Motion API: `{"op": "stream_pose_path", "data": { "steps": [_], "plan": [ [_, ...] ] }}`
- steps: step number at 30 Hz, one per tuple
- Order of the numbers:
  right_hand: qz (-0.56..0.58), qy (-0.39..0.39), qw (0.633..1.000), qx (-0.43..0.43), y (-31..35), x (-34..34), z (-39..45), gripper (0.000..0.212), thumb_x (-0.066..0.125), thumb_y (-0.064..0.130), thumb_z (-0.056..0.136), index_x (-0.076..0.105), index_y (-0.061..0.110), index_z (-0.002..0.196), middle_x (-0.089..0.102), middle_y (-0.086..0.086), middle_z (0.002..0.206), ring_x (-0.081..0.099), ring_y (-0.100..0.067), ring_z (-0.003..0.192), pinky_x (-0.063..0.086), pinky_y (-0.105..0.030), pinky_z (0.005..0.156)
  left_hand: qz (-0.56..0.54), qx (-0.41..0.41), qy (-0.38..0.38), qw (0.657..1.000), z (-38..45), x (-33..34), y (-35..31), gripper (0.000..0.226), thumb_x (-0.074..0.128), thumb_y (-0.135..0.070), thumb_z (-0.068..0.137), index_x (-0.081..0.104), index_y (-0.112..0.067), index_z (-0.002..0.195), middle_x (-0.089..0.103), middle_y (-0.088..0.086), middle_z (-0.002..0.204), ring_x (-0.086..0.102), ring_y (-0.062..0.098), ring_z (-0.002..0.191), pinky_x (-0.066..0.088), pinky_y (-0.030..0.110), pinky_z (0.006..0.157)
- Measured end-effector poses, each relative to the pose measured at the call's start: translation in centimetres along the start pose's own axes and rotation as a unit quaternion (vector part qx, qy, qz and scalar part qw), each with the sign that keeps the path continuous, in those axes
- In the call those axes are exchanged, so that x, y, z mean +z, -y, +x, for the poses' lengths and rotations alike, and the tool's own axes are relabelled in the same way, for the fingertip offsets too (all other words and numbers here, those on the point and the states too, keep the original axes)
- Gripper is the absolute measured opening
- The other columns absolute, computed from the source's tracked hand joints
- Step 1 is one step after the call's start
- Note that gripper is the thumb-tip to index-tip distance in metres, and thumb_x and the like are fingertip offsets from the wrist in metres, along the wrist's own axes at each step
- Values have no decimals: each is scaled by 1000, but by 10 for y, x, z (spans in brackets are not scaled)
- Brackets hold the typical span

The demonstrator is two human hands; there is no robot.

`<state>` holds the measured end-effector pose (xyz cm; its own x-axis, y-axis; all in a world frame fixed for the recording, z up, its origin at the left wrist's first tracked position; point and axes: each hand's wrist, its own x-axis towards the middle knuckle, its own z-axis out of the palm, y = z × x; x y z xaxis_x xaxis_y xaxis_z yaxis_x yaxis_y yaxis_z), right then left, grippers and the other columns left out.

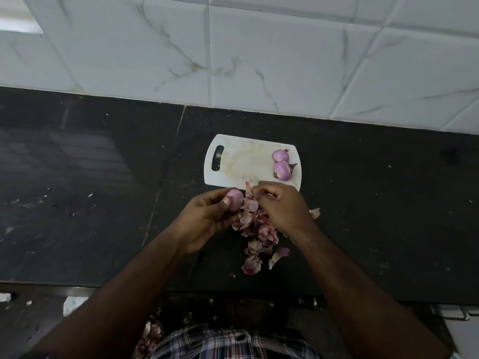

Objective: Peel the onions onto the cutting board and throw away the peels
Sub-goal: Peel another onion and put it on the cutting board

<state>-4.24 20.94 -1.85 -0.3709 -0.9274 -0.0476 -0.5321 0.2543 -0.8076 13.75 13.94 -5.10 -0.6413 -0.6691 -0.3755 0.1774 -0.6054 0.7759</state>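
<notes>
Left hand (207,218) grips an onion (234,200), fingers and thumb curled round it, just below the bottom-left edge of the board (241,161). The onion looks mostly bare, pale purple.

Right hand (281,208) sits just below the board's bottom edge, fingers bunched, pinching a strip of peel (248,187) that sticks up over the board's near rim. Can't tell if that strip is still joined to the onion.

Two peeled onions on the board, right end: one (280,155) near the top-right corner, the other (283,171) just below it, touching or nearly so. Board handle slot is at the left end.

Peels (259,237) lie in a loose heap on the black counter (90,164), below the board, between and under both hands, trailing toward the counter's front edge. One scrap (315,212) lies off to the right of the right wrist. White marble-look tiles (233,47) behind the board.
</notes>
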Motion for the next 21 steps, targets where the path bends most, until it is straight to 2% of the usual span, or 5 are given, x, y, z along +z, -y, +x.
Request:
{"op": "stream_pose_path", "data": {
  "steps": [3,10,14,17,21],
  "plan": [
    [68,-93,993,-1,16,7,5,24,58,23,98,68,22,120,71,10,112,63,-2,106,51,-21,90,39,7,7,999,0,4,0,50,75,-16,80,64,-8,128,65,21,125,65,29,102,58,35,84],
    [188,-34,981,44,43,36,23,30,49,57,95,67,33,101,71,11,108,64,-8,106,51,-42,98,76,28,84,993,-9,26,-6,33,76,-9,76,68,-1,107,70,4,85,62,12,68,51,21,61],
    [182,-56,974,127,30,26,36,47,42,65,91,68,26,89,75,3,89,69,-18,92,54,-51,92,105,25,99,989,-15,26,-12,45,73,-2,75,66,2,119,74,10,98,70,16,77,55,22,63],
    [153,-61,979,121,32,19,37,39,40,56,100,64,25,93,73,3,95,67,-17,94,53,-45,94,156,23,51,986,-11,25,-11,53,82,-8,69,68,-5,120,73,13,114,71,30,104,60,36,86],
    [148,-10,987,63,45,31,28,43,42,62,96,66,29,87,74,6,90,68,-14,92,53,-41,89,293,68,50,952,-12,31,-17,34,83,-1,75,72,-6,106,77,10,100,73,27,95,59,28,80]
  ]
}}
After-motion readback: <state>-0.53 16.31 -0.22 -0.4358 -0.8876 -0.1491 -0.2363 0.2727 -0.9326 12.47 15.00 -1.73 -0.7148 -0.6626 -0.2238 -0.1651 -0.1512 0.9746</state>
